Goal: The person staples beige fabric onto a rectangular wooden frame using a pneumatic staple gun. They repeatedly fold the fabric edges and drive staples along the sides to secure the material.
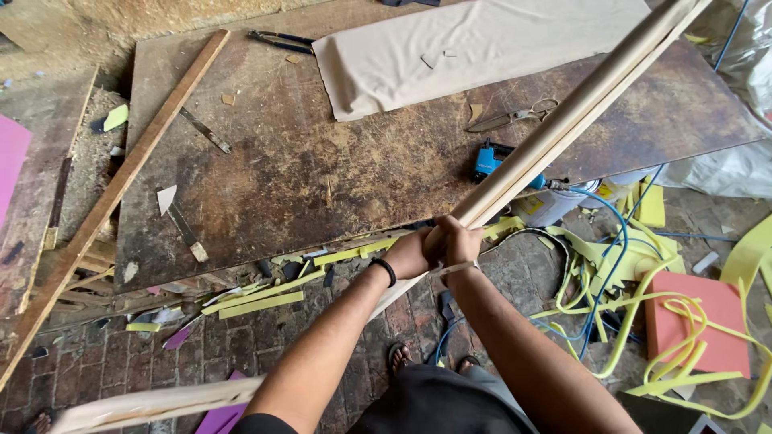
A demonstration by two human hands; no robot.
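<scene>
Both hands gripping a long bundle of wooden strips over the table edge.

The table (322, 177) carries cloth (474, 48) and scissors (511, 117). The strips (563, 120) slant across it; left hand (410, 253) and right hand (460, 239) clench them together, seemingly binding or steadying them. A firm, even grip seems needed.

The bundle of sticks (563, 133) is pale cream. The surface (322, 177) is dark brown, mottled with tan wear. The cloth (466, 48) at its far edge is beige. A wristband (386, 270) is black. Foam strips (627, 313) on the brick floor (121, 370) are yellow, the hose (611, 265) blue, one foam block (700, 321) salmon red, scraps (217, 418) purple.
</scene>
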